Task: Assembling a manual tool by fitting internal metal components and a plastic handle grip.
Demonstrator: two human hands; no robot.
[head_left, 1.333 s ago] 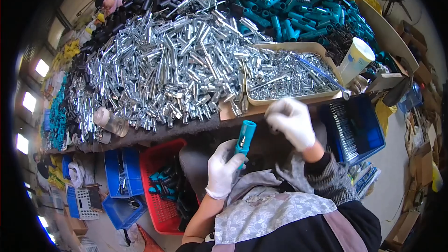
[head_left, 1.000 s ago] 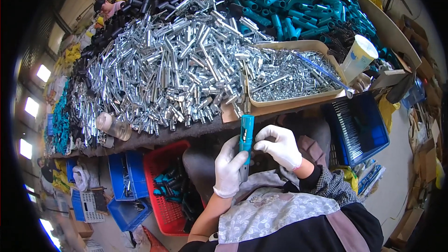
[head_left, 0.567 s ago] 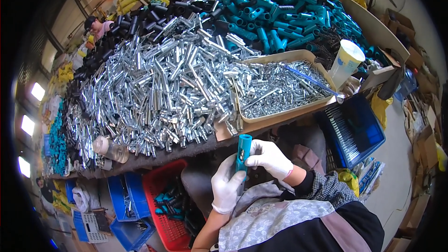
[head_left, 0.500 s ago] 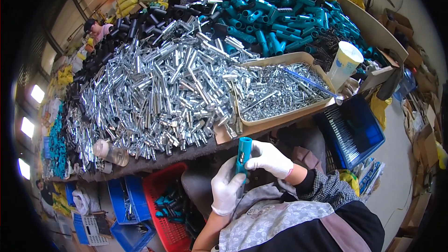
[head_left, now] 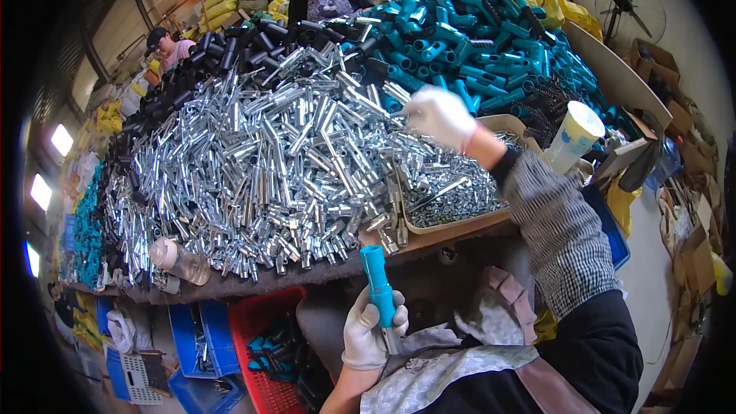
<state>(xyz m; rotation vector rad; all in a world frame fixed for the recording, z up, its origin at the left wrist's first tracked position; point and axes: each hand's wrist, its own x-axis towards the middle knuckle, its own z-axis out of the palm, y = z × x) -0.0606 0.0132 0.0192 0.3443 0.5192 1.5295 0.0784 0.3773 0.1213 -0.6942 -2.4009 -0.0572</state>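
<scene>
My left hand [head_left: 366, 335], in a white glove, is closed around a teal tubular part [head_left: 377, 282]. The part stands nearly upright in front of the table edge, and a metal end pokes out below my fingers. My right hand [head_left: 440, 118], also gloved, is stretched out over the far end of a shallow tray [head_left: 429, 228] of small metal pieces. It is smeared by motion, so its fingers and anything in them cannot be made out. Close beside it lie a big heap of shiny metal rods and fittings [head_left: 261, 161] and a heap of teal tubular parts [head_left: 491, 61].
Black tubes [head_left: 230, 52] lie along the far left. A plastic cup [head_left: 575, 136] stands right of the tray, a capped bottle [head_left: 180, 259] at the front left edge. Below are a red basket [head_left: 244, 337] and blue bins [head_left: 184, 337]. Two people sit across the table.
My right hand has left the teal part and moved up and away over the tray. My left hand still holds the part, now slightly lower and further left.
</scene>
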